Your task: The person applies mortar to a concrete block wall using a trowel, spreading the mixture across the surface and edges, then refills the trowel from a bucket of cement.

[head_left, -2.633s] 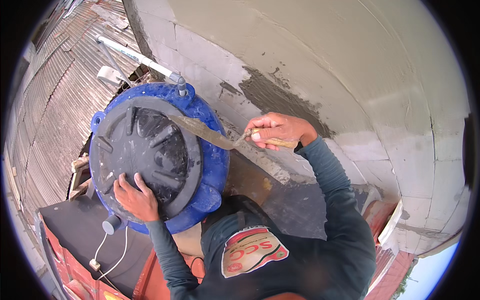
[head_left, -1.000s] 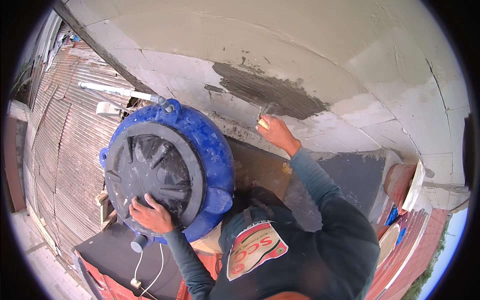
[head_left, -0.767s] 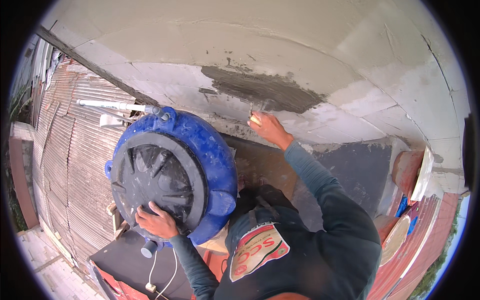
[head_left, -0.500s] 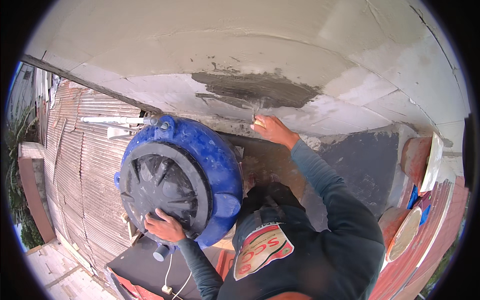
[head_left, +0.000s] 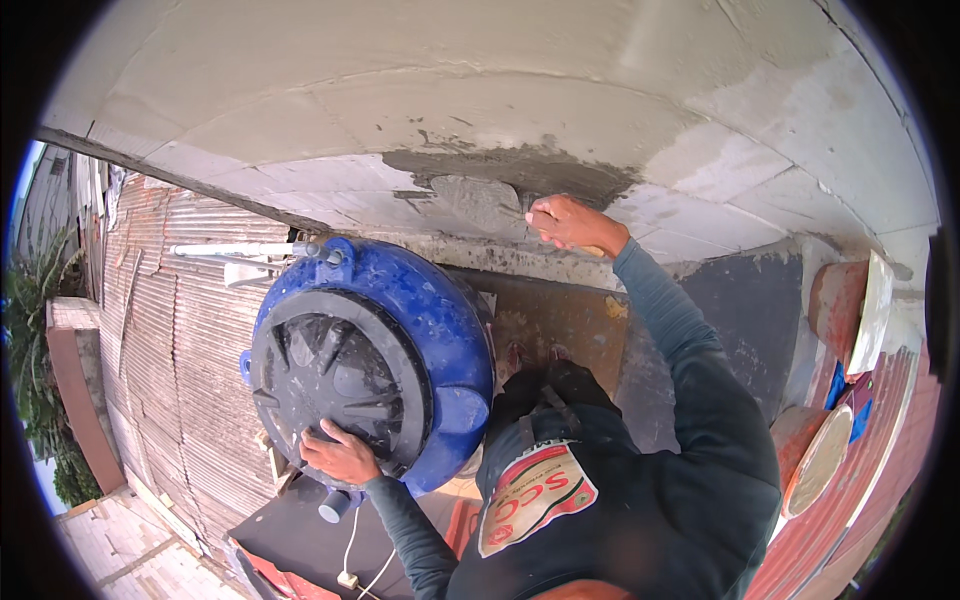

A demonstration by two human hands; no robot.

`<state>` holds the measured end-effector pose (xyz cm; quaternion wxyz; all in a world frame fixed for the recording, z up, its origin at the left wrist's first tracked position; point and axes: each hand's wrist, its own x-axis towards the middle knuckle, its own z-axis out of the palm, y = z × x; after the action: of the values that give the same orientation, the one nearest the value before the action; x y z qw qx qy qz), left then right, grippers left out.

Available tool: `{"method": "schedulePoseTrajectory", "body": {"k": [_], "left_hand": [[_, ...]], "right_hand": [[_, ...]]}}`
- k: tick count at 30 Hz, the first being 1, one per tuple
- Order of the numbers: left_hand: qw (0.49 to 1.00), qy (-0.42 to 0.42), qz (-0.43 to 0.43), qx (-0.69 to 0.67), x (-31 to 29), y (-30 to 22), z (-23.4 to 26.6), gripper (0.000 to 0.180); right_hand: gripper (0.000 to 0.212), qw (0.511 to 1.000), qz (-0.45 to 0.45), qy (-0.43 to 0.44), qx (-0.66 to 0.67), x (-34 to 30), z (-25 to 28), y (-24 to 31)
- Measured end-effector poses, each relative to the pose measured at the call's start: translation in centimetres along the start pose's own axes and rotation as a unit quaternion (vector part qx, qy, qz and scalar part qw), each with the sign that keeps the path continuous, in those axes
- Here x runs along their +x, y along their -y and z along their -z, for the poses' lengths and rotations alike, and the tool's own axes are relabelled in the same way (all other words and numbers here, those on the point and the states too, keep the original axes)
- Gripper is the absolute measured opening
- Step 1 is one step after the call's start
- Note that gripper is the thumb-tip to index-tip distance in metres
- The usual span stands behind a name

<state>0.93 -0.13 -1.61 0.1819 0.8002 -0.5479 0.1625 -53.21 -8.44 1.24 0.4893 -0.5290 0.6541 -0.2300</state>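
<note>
**Trowel (head_left: 478, 197) at the dark patch (head_left: 578, 178)**

At the left stood the blue tank (head_left: 458, 335), and on its black lid (head_left: 338, 372) rested the left hand (head_left: 342, 455), the fingers loosely spread and grasping nothing. Further right, the trowel's blade lay over the lower edge of the patch, low on the wall (head_left: 380, 95); whether it touched there could not be told. The right hand (head_left: 570, 222) was closed around the trowel's handle. At the far right stood a red bucket (head_left: 790, 437) with pale contents.

The step in hand appeared to be the spreading of wet mortar. The next move probably called for a flat blade, an even pressure along the patch, and steady balance beside the tank.
</note>
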Motion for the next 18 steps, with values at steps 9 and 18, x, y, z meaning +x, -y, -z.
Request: {"method": "schedulePoseTrajectory", "body": {"k": [9, 18], "left_hand": [[1.0, 0.004, 0.0, 0.007, 0.0, -0.2, 0.4, 0.049], [1.0, 0.001, 0.007, 0.004, 0.1, -0.2, 0.2, 0.049]], "right_hand": [[0.041, 0.998, 0.011, -0.037, 0.048, -2.8, 0.6, 1.4], [0.043, 0.996, 0.037, -0.076, 0.043, -4.7, 0.8, 1.5]]}}
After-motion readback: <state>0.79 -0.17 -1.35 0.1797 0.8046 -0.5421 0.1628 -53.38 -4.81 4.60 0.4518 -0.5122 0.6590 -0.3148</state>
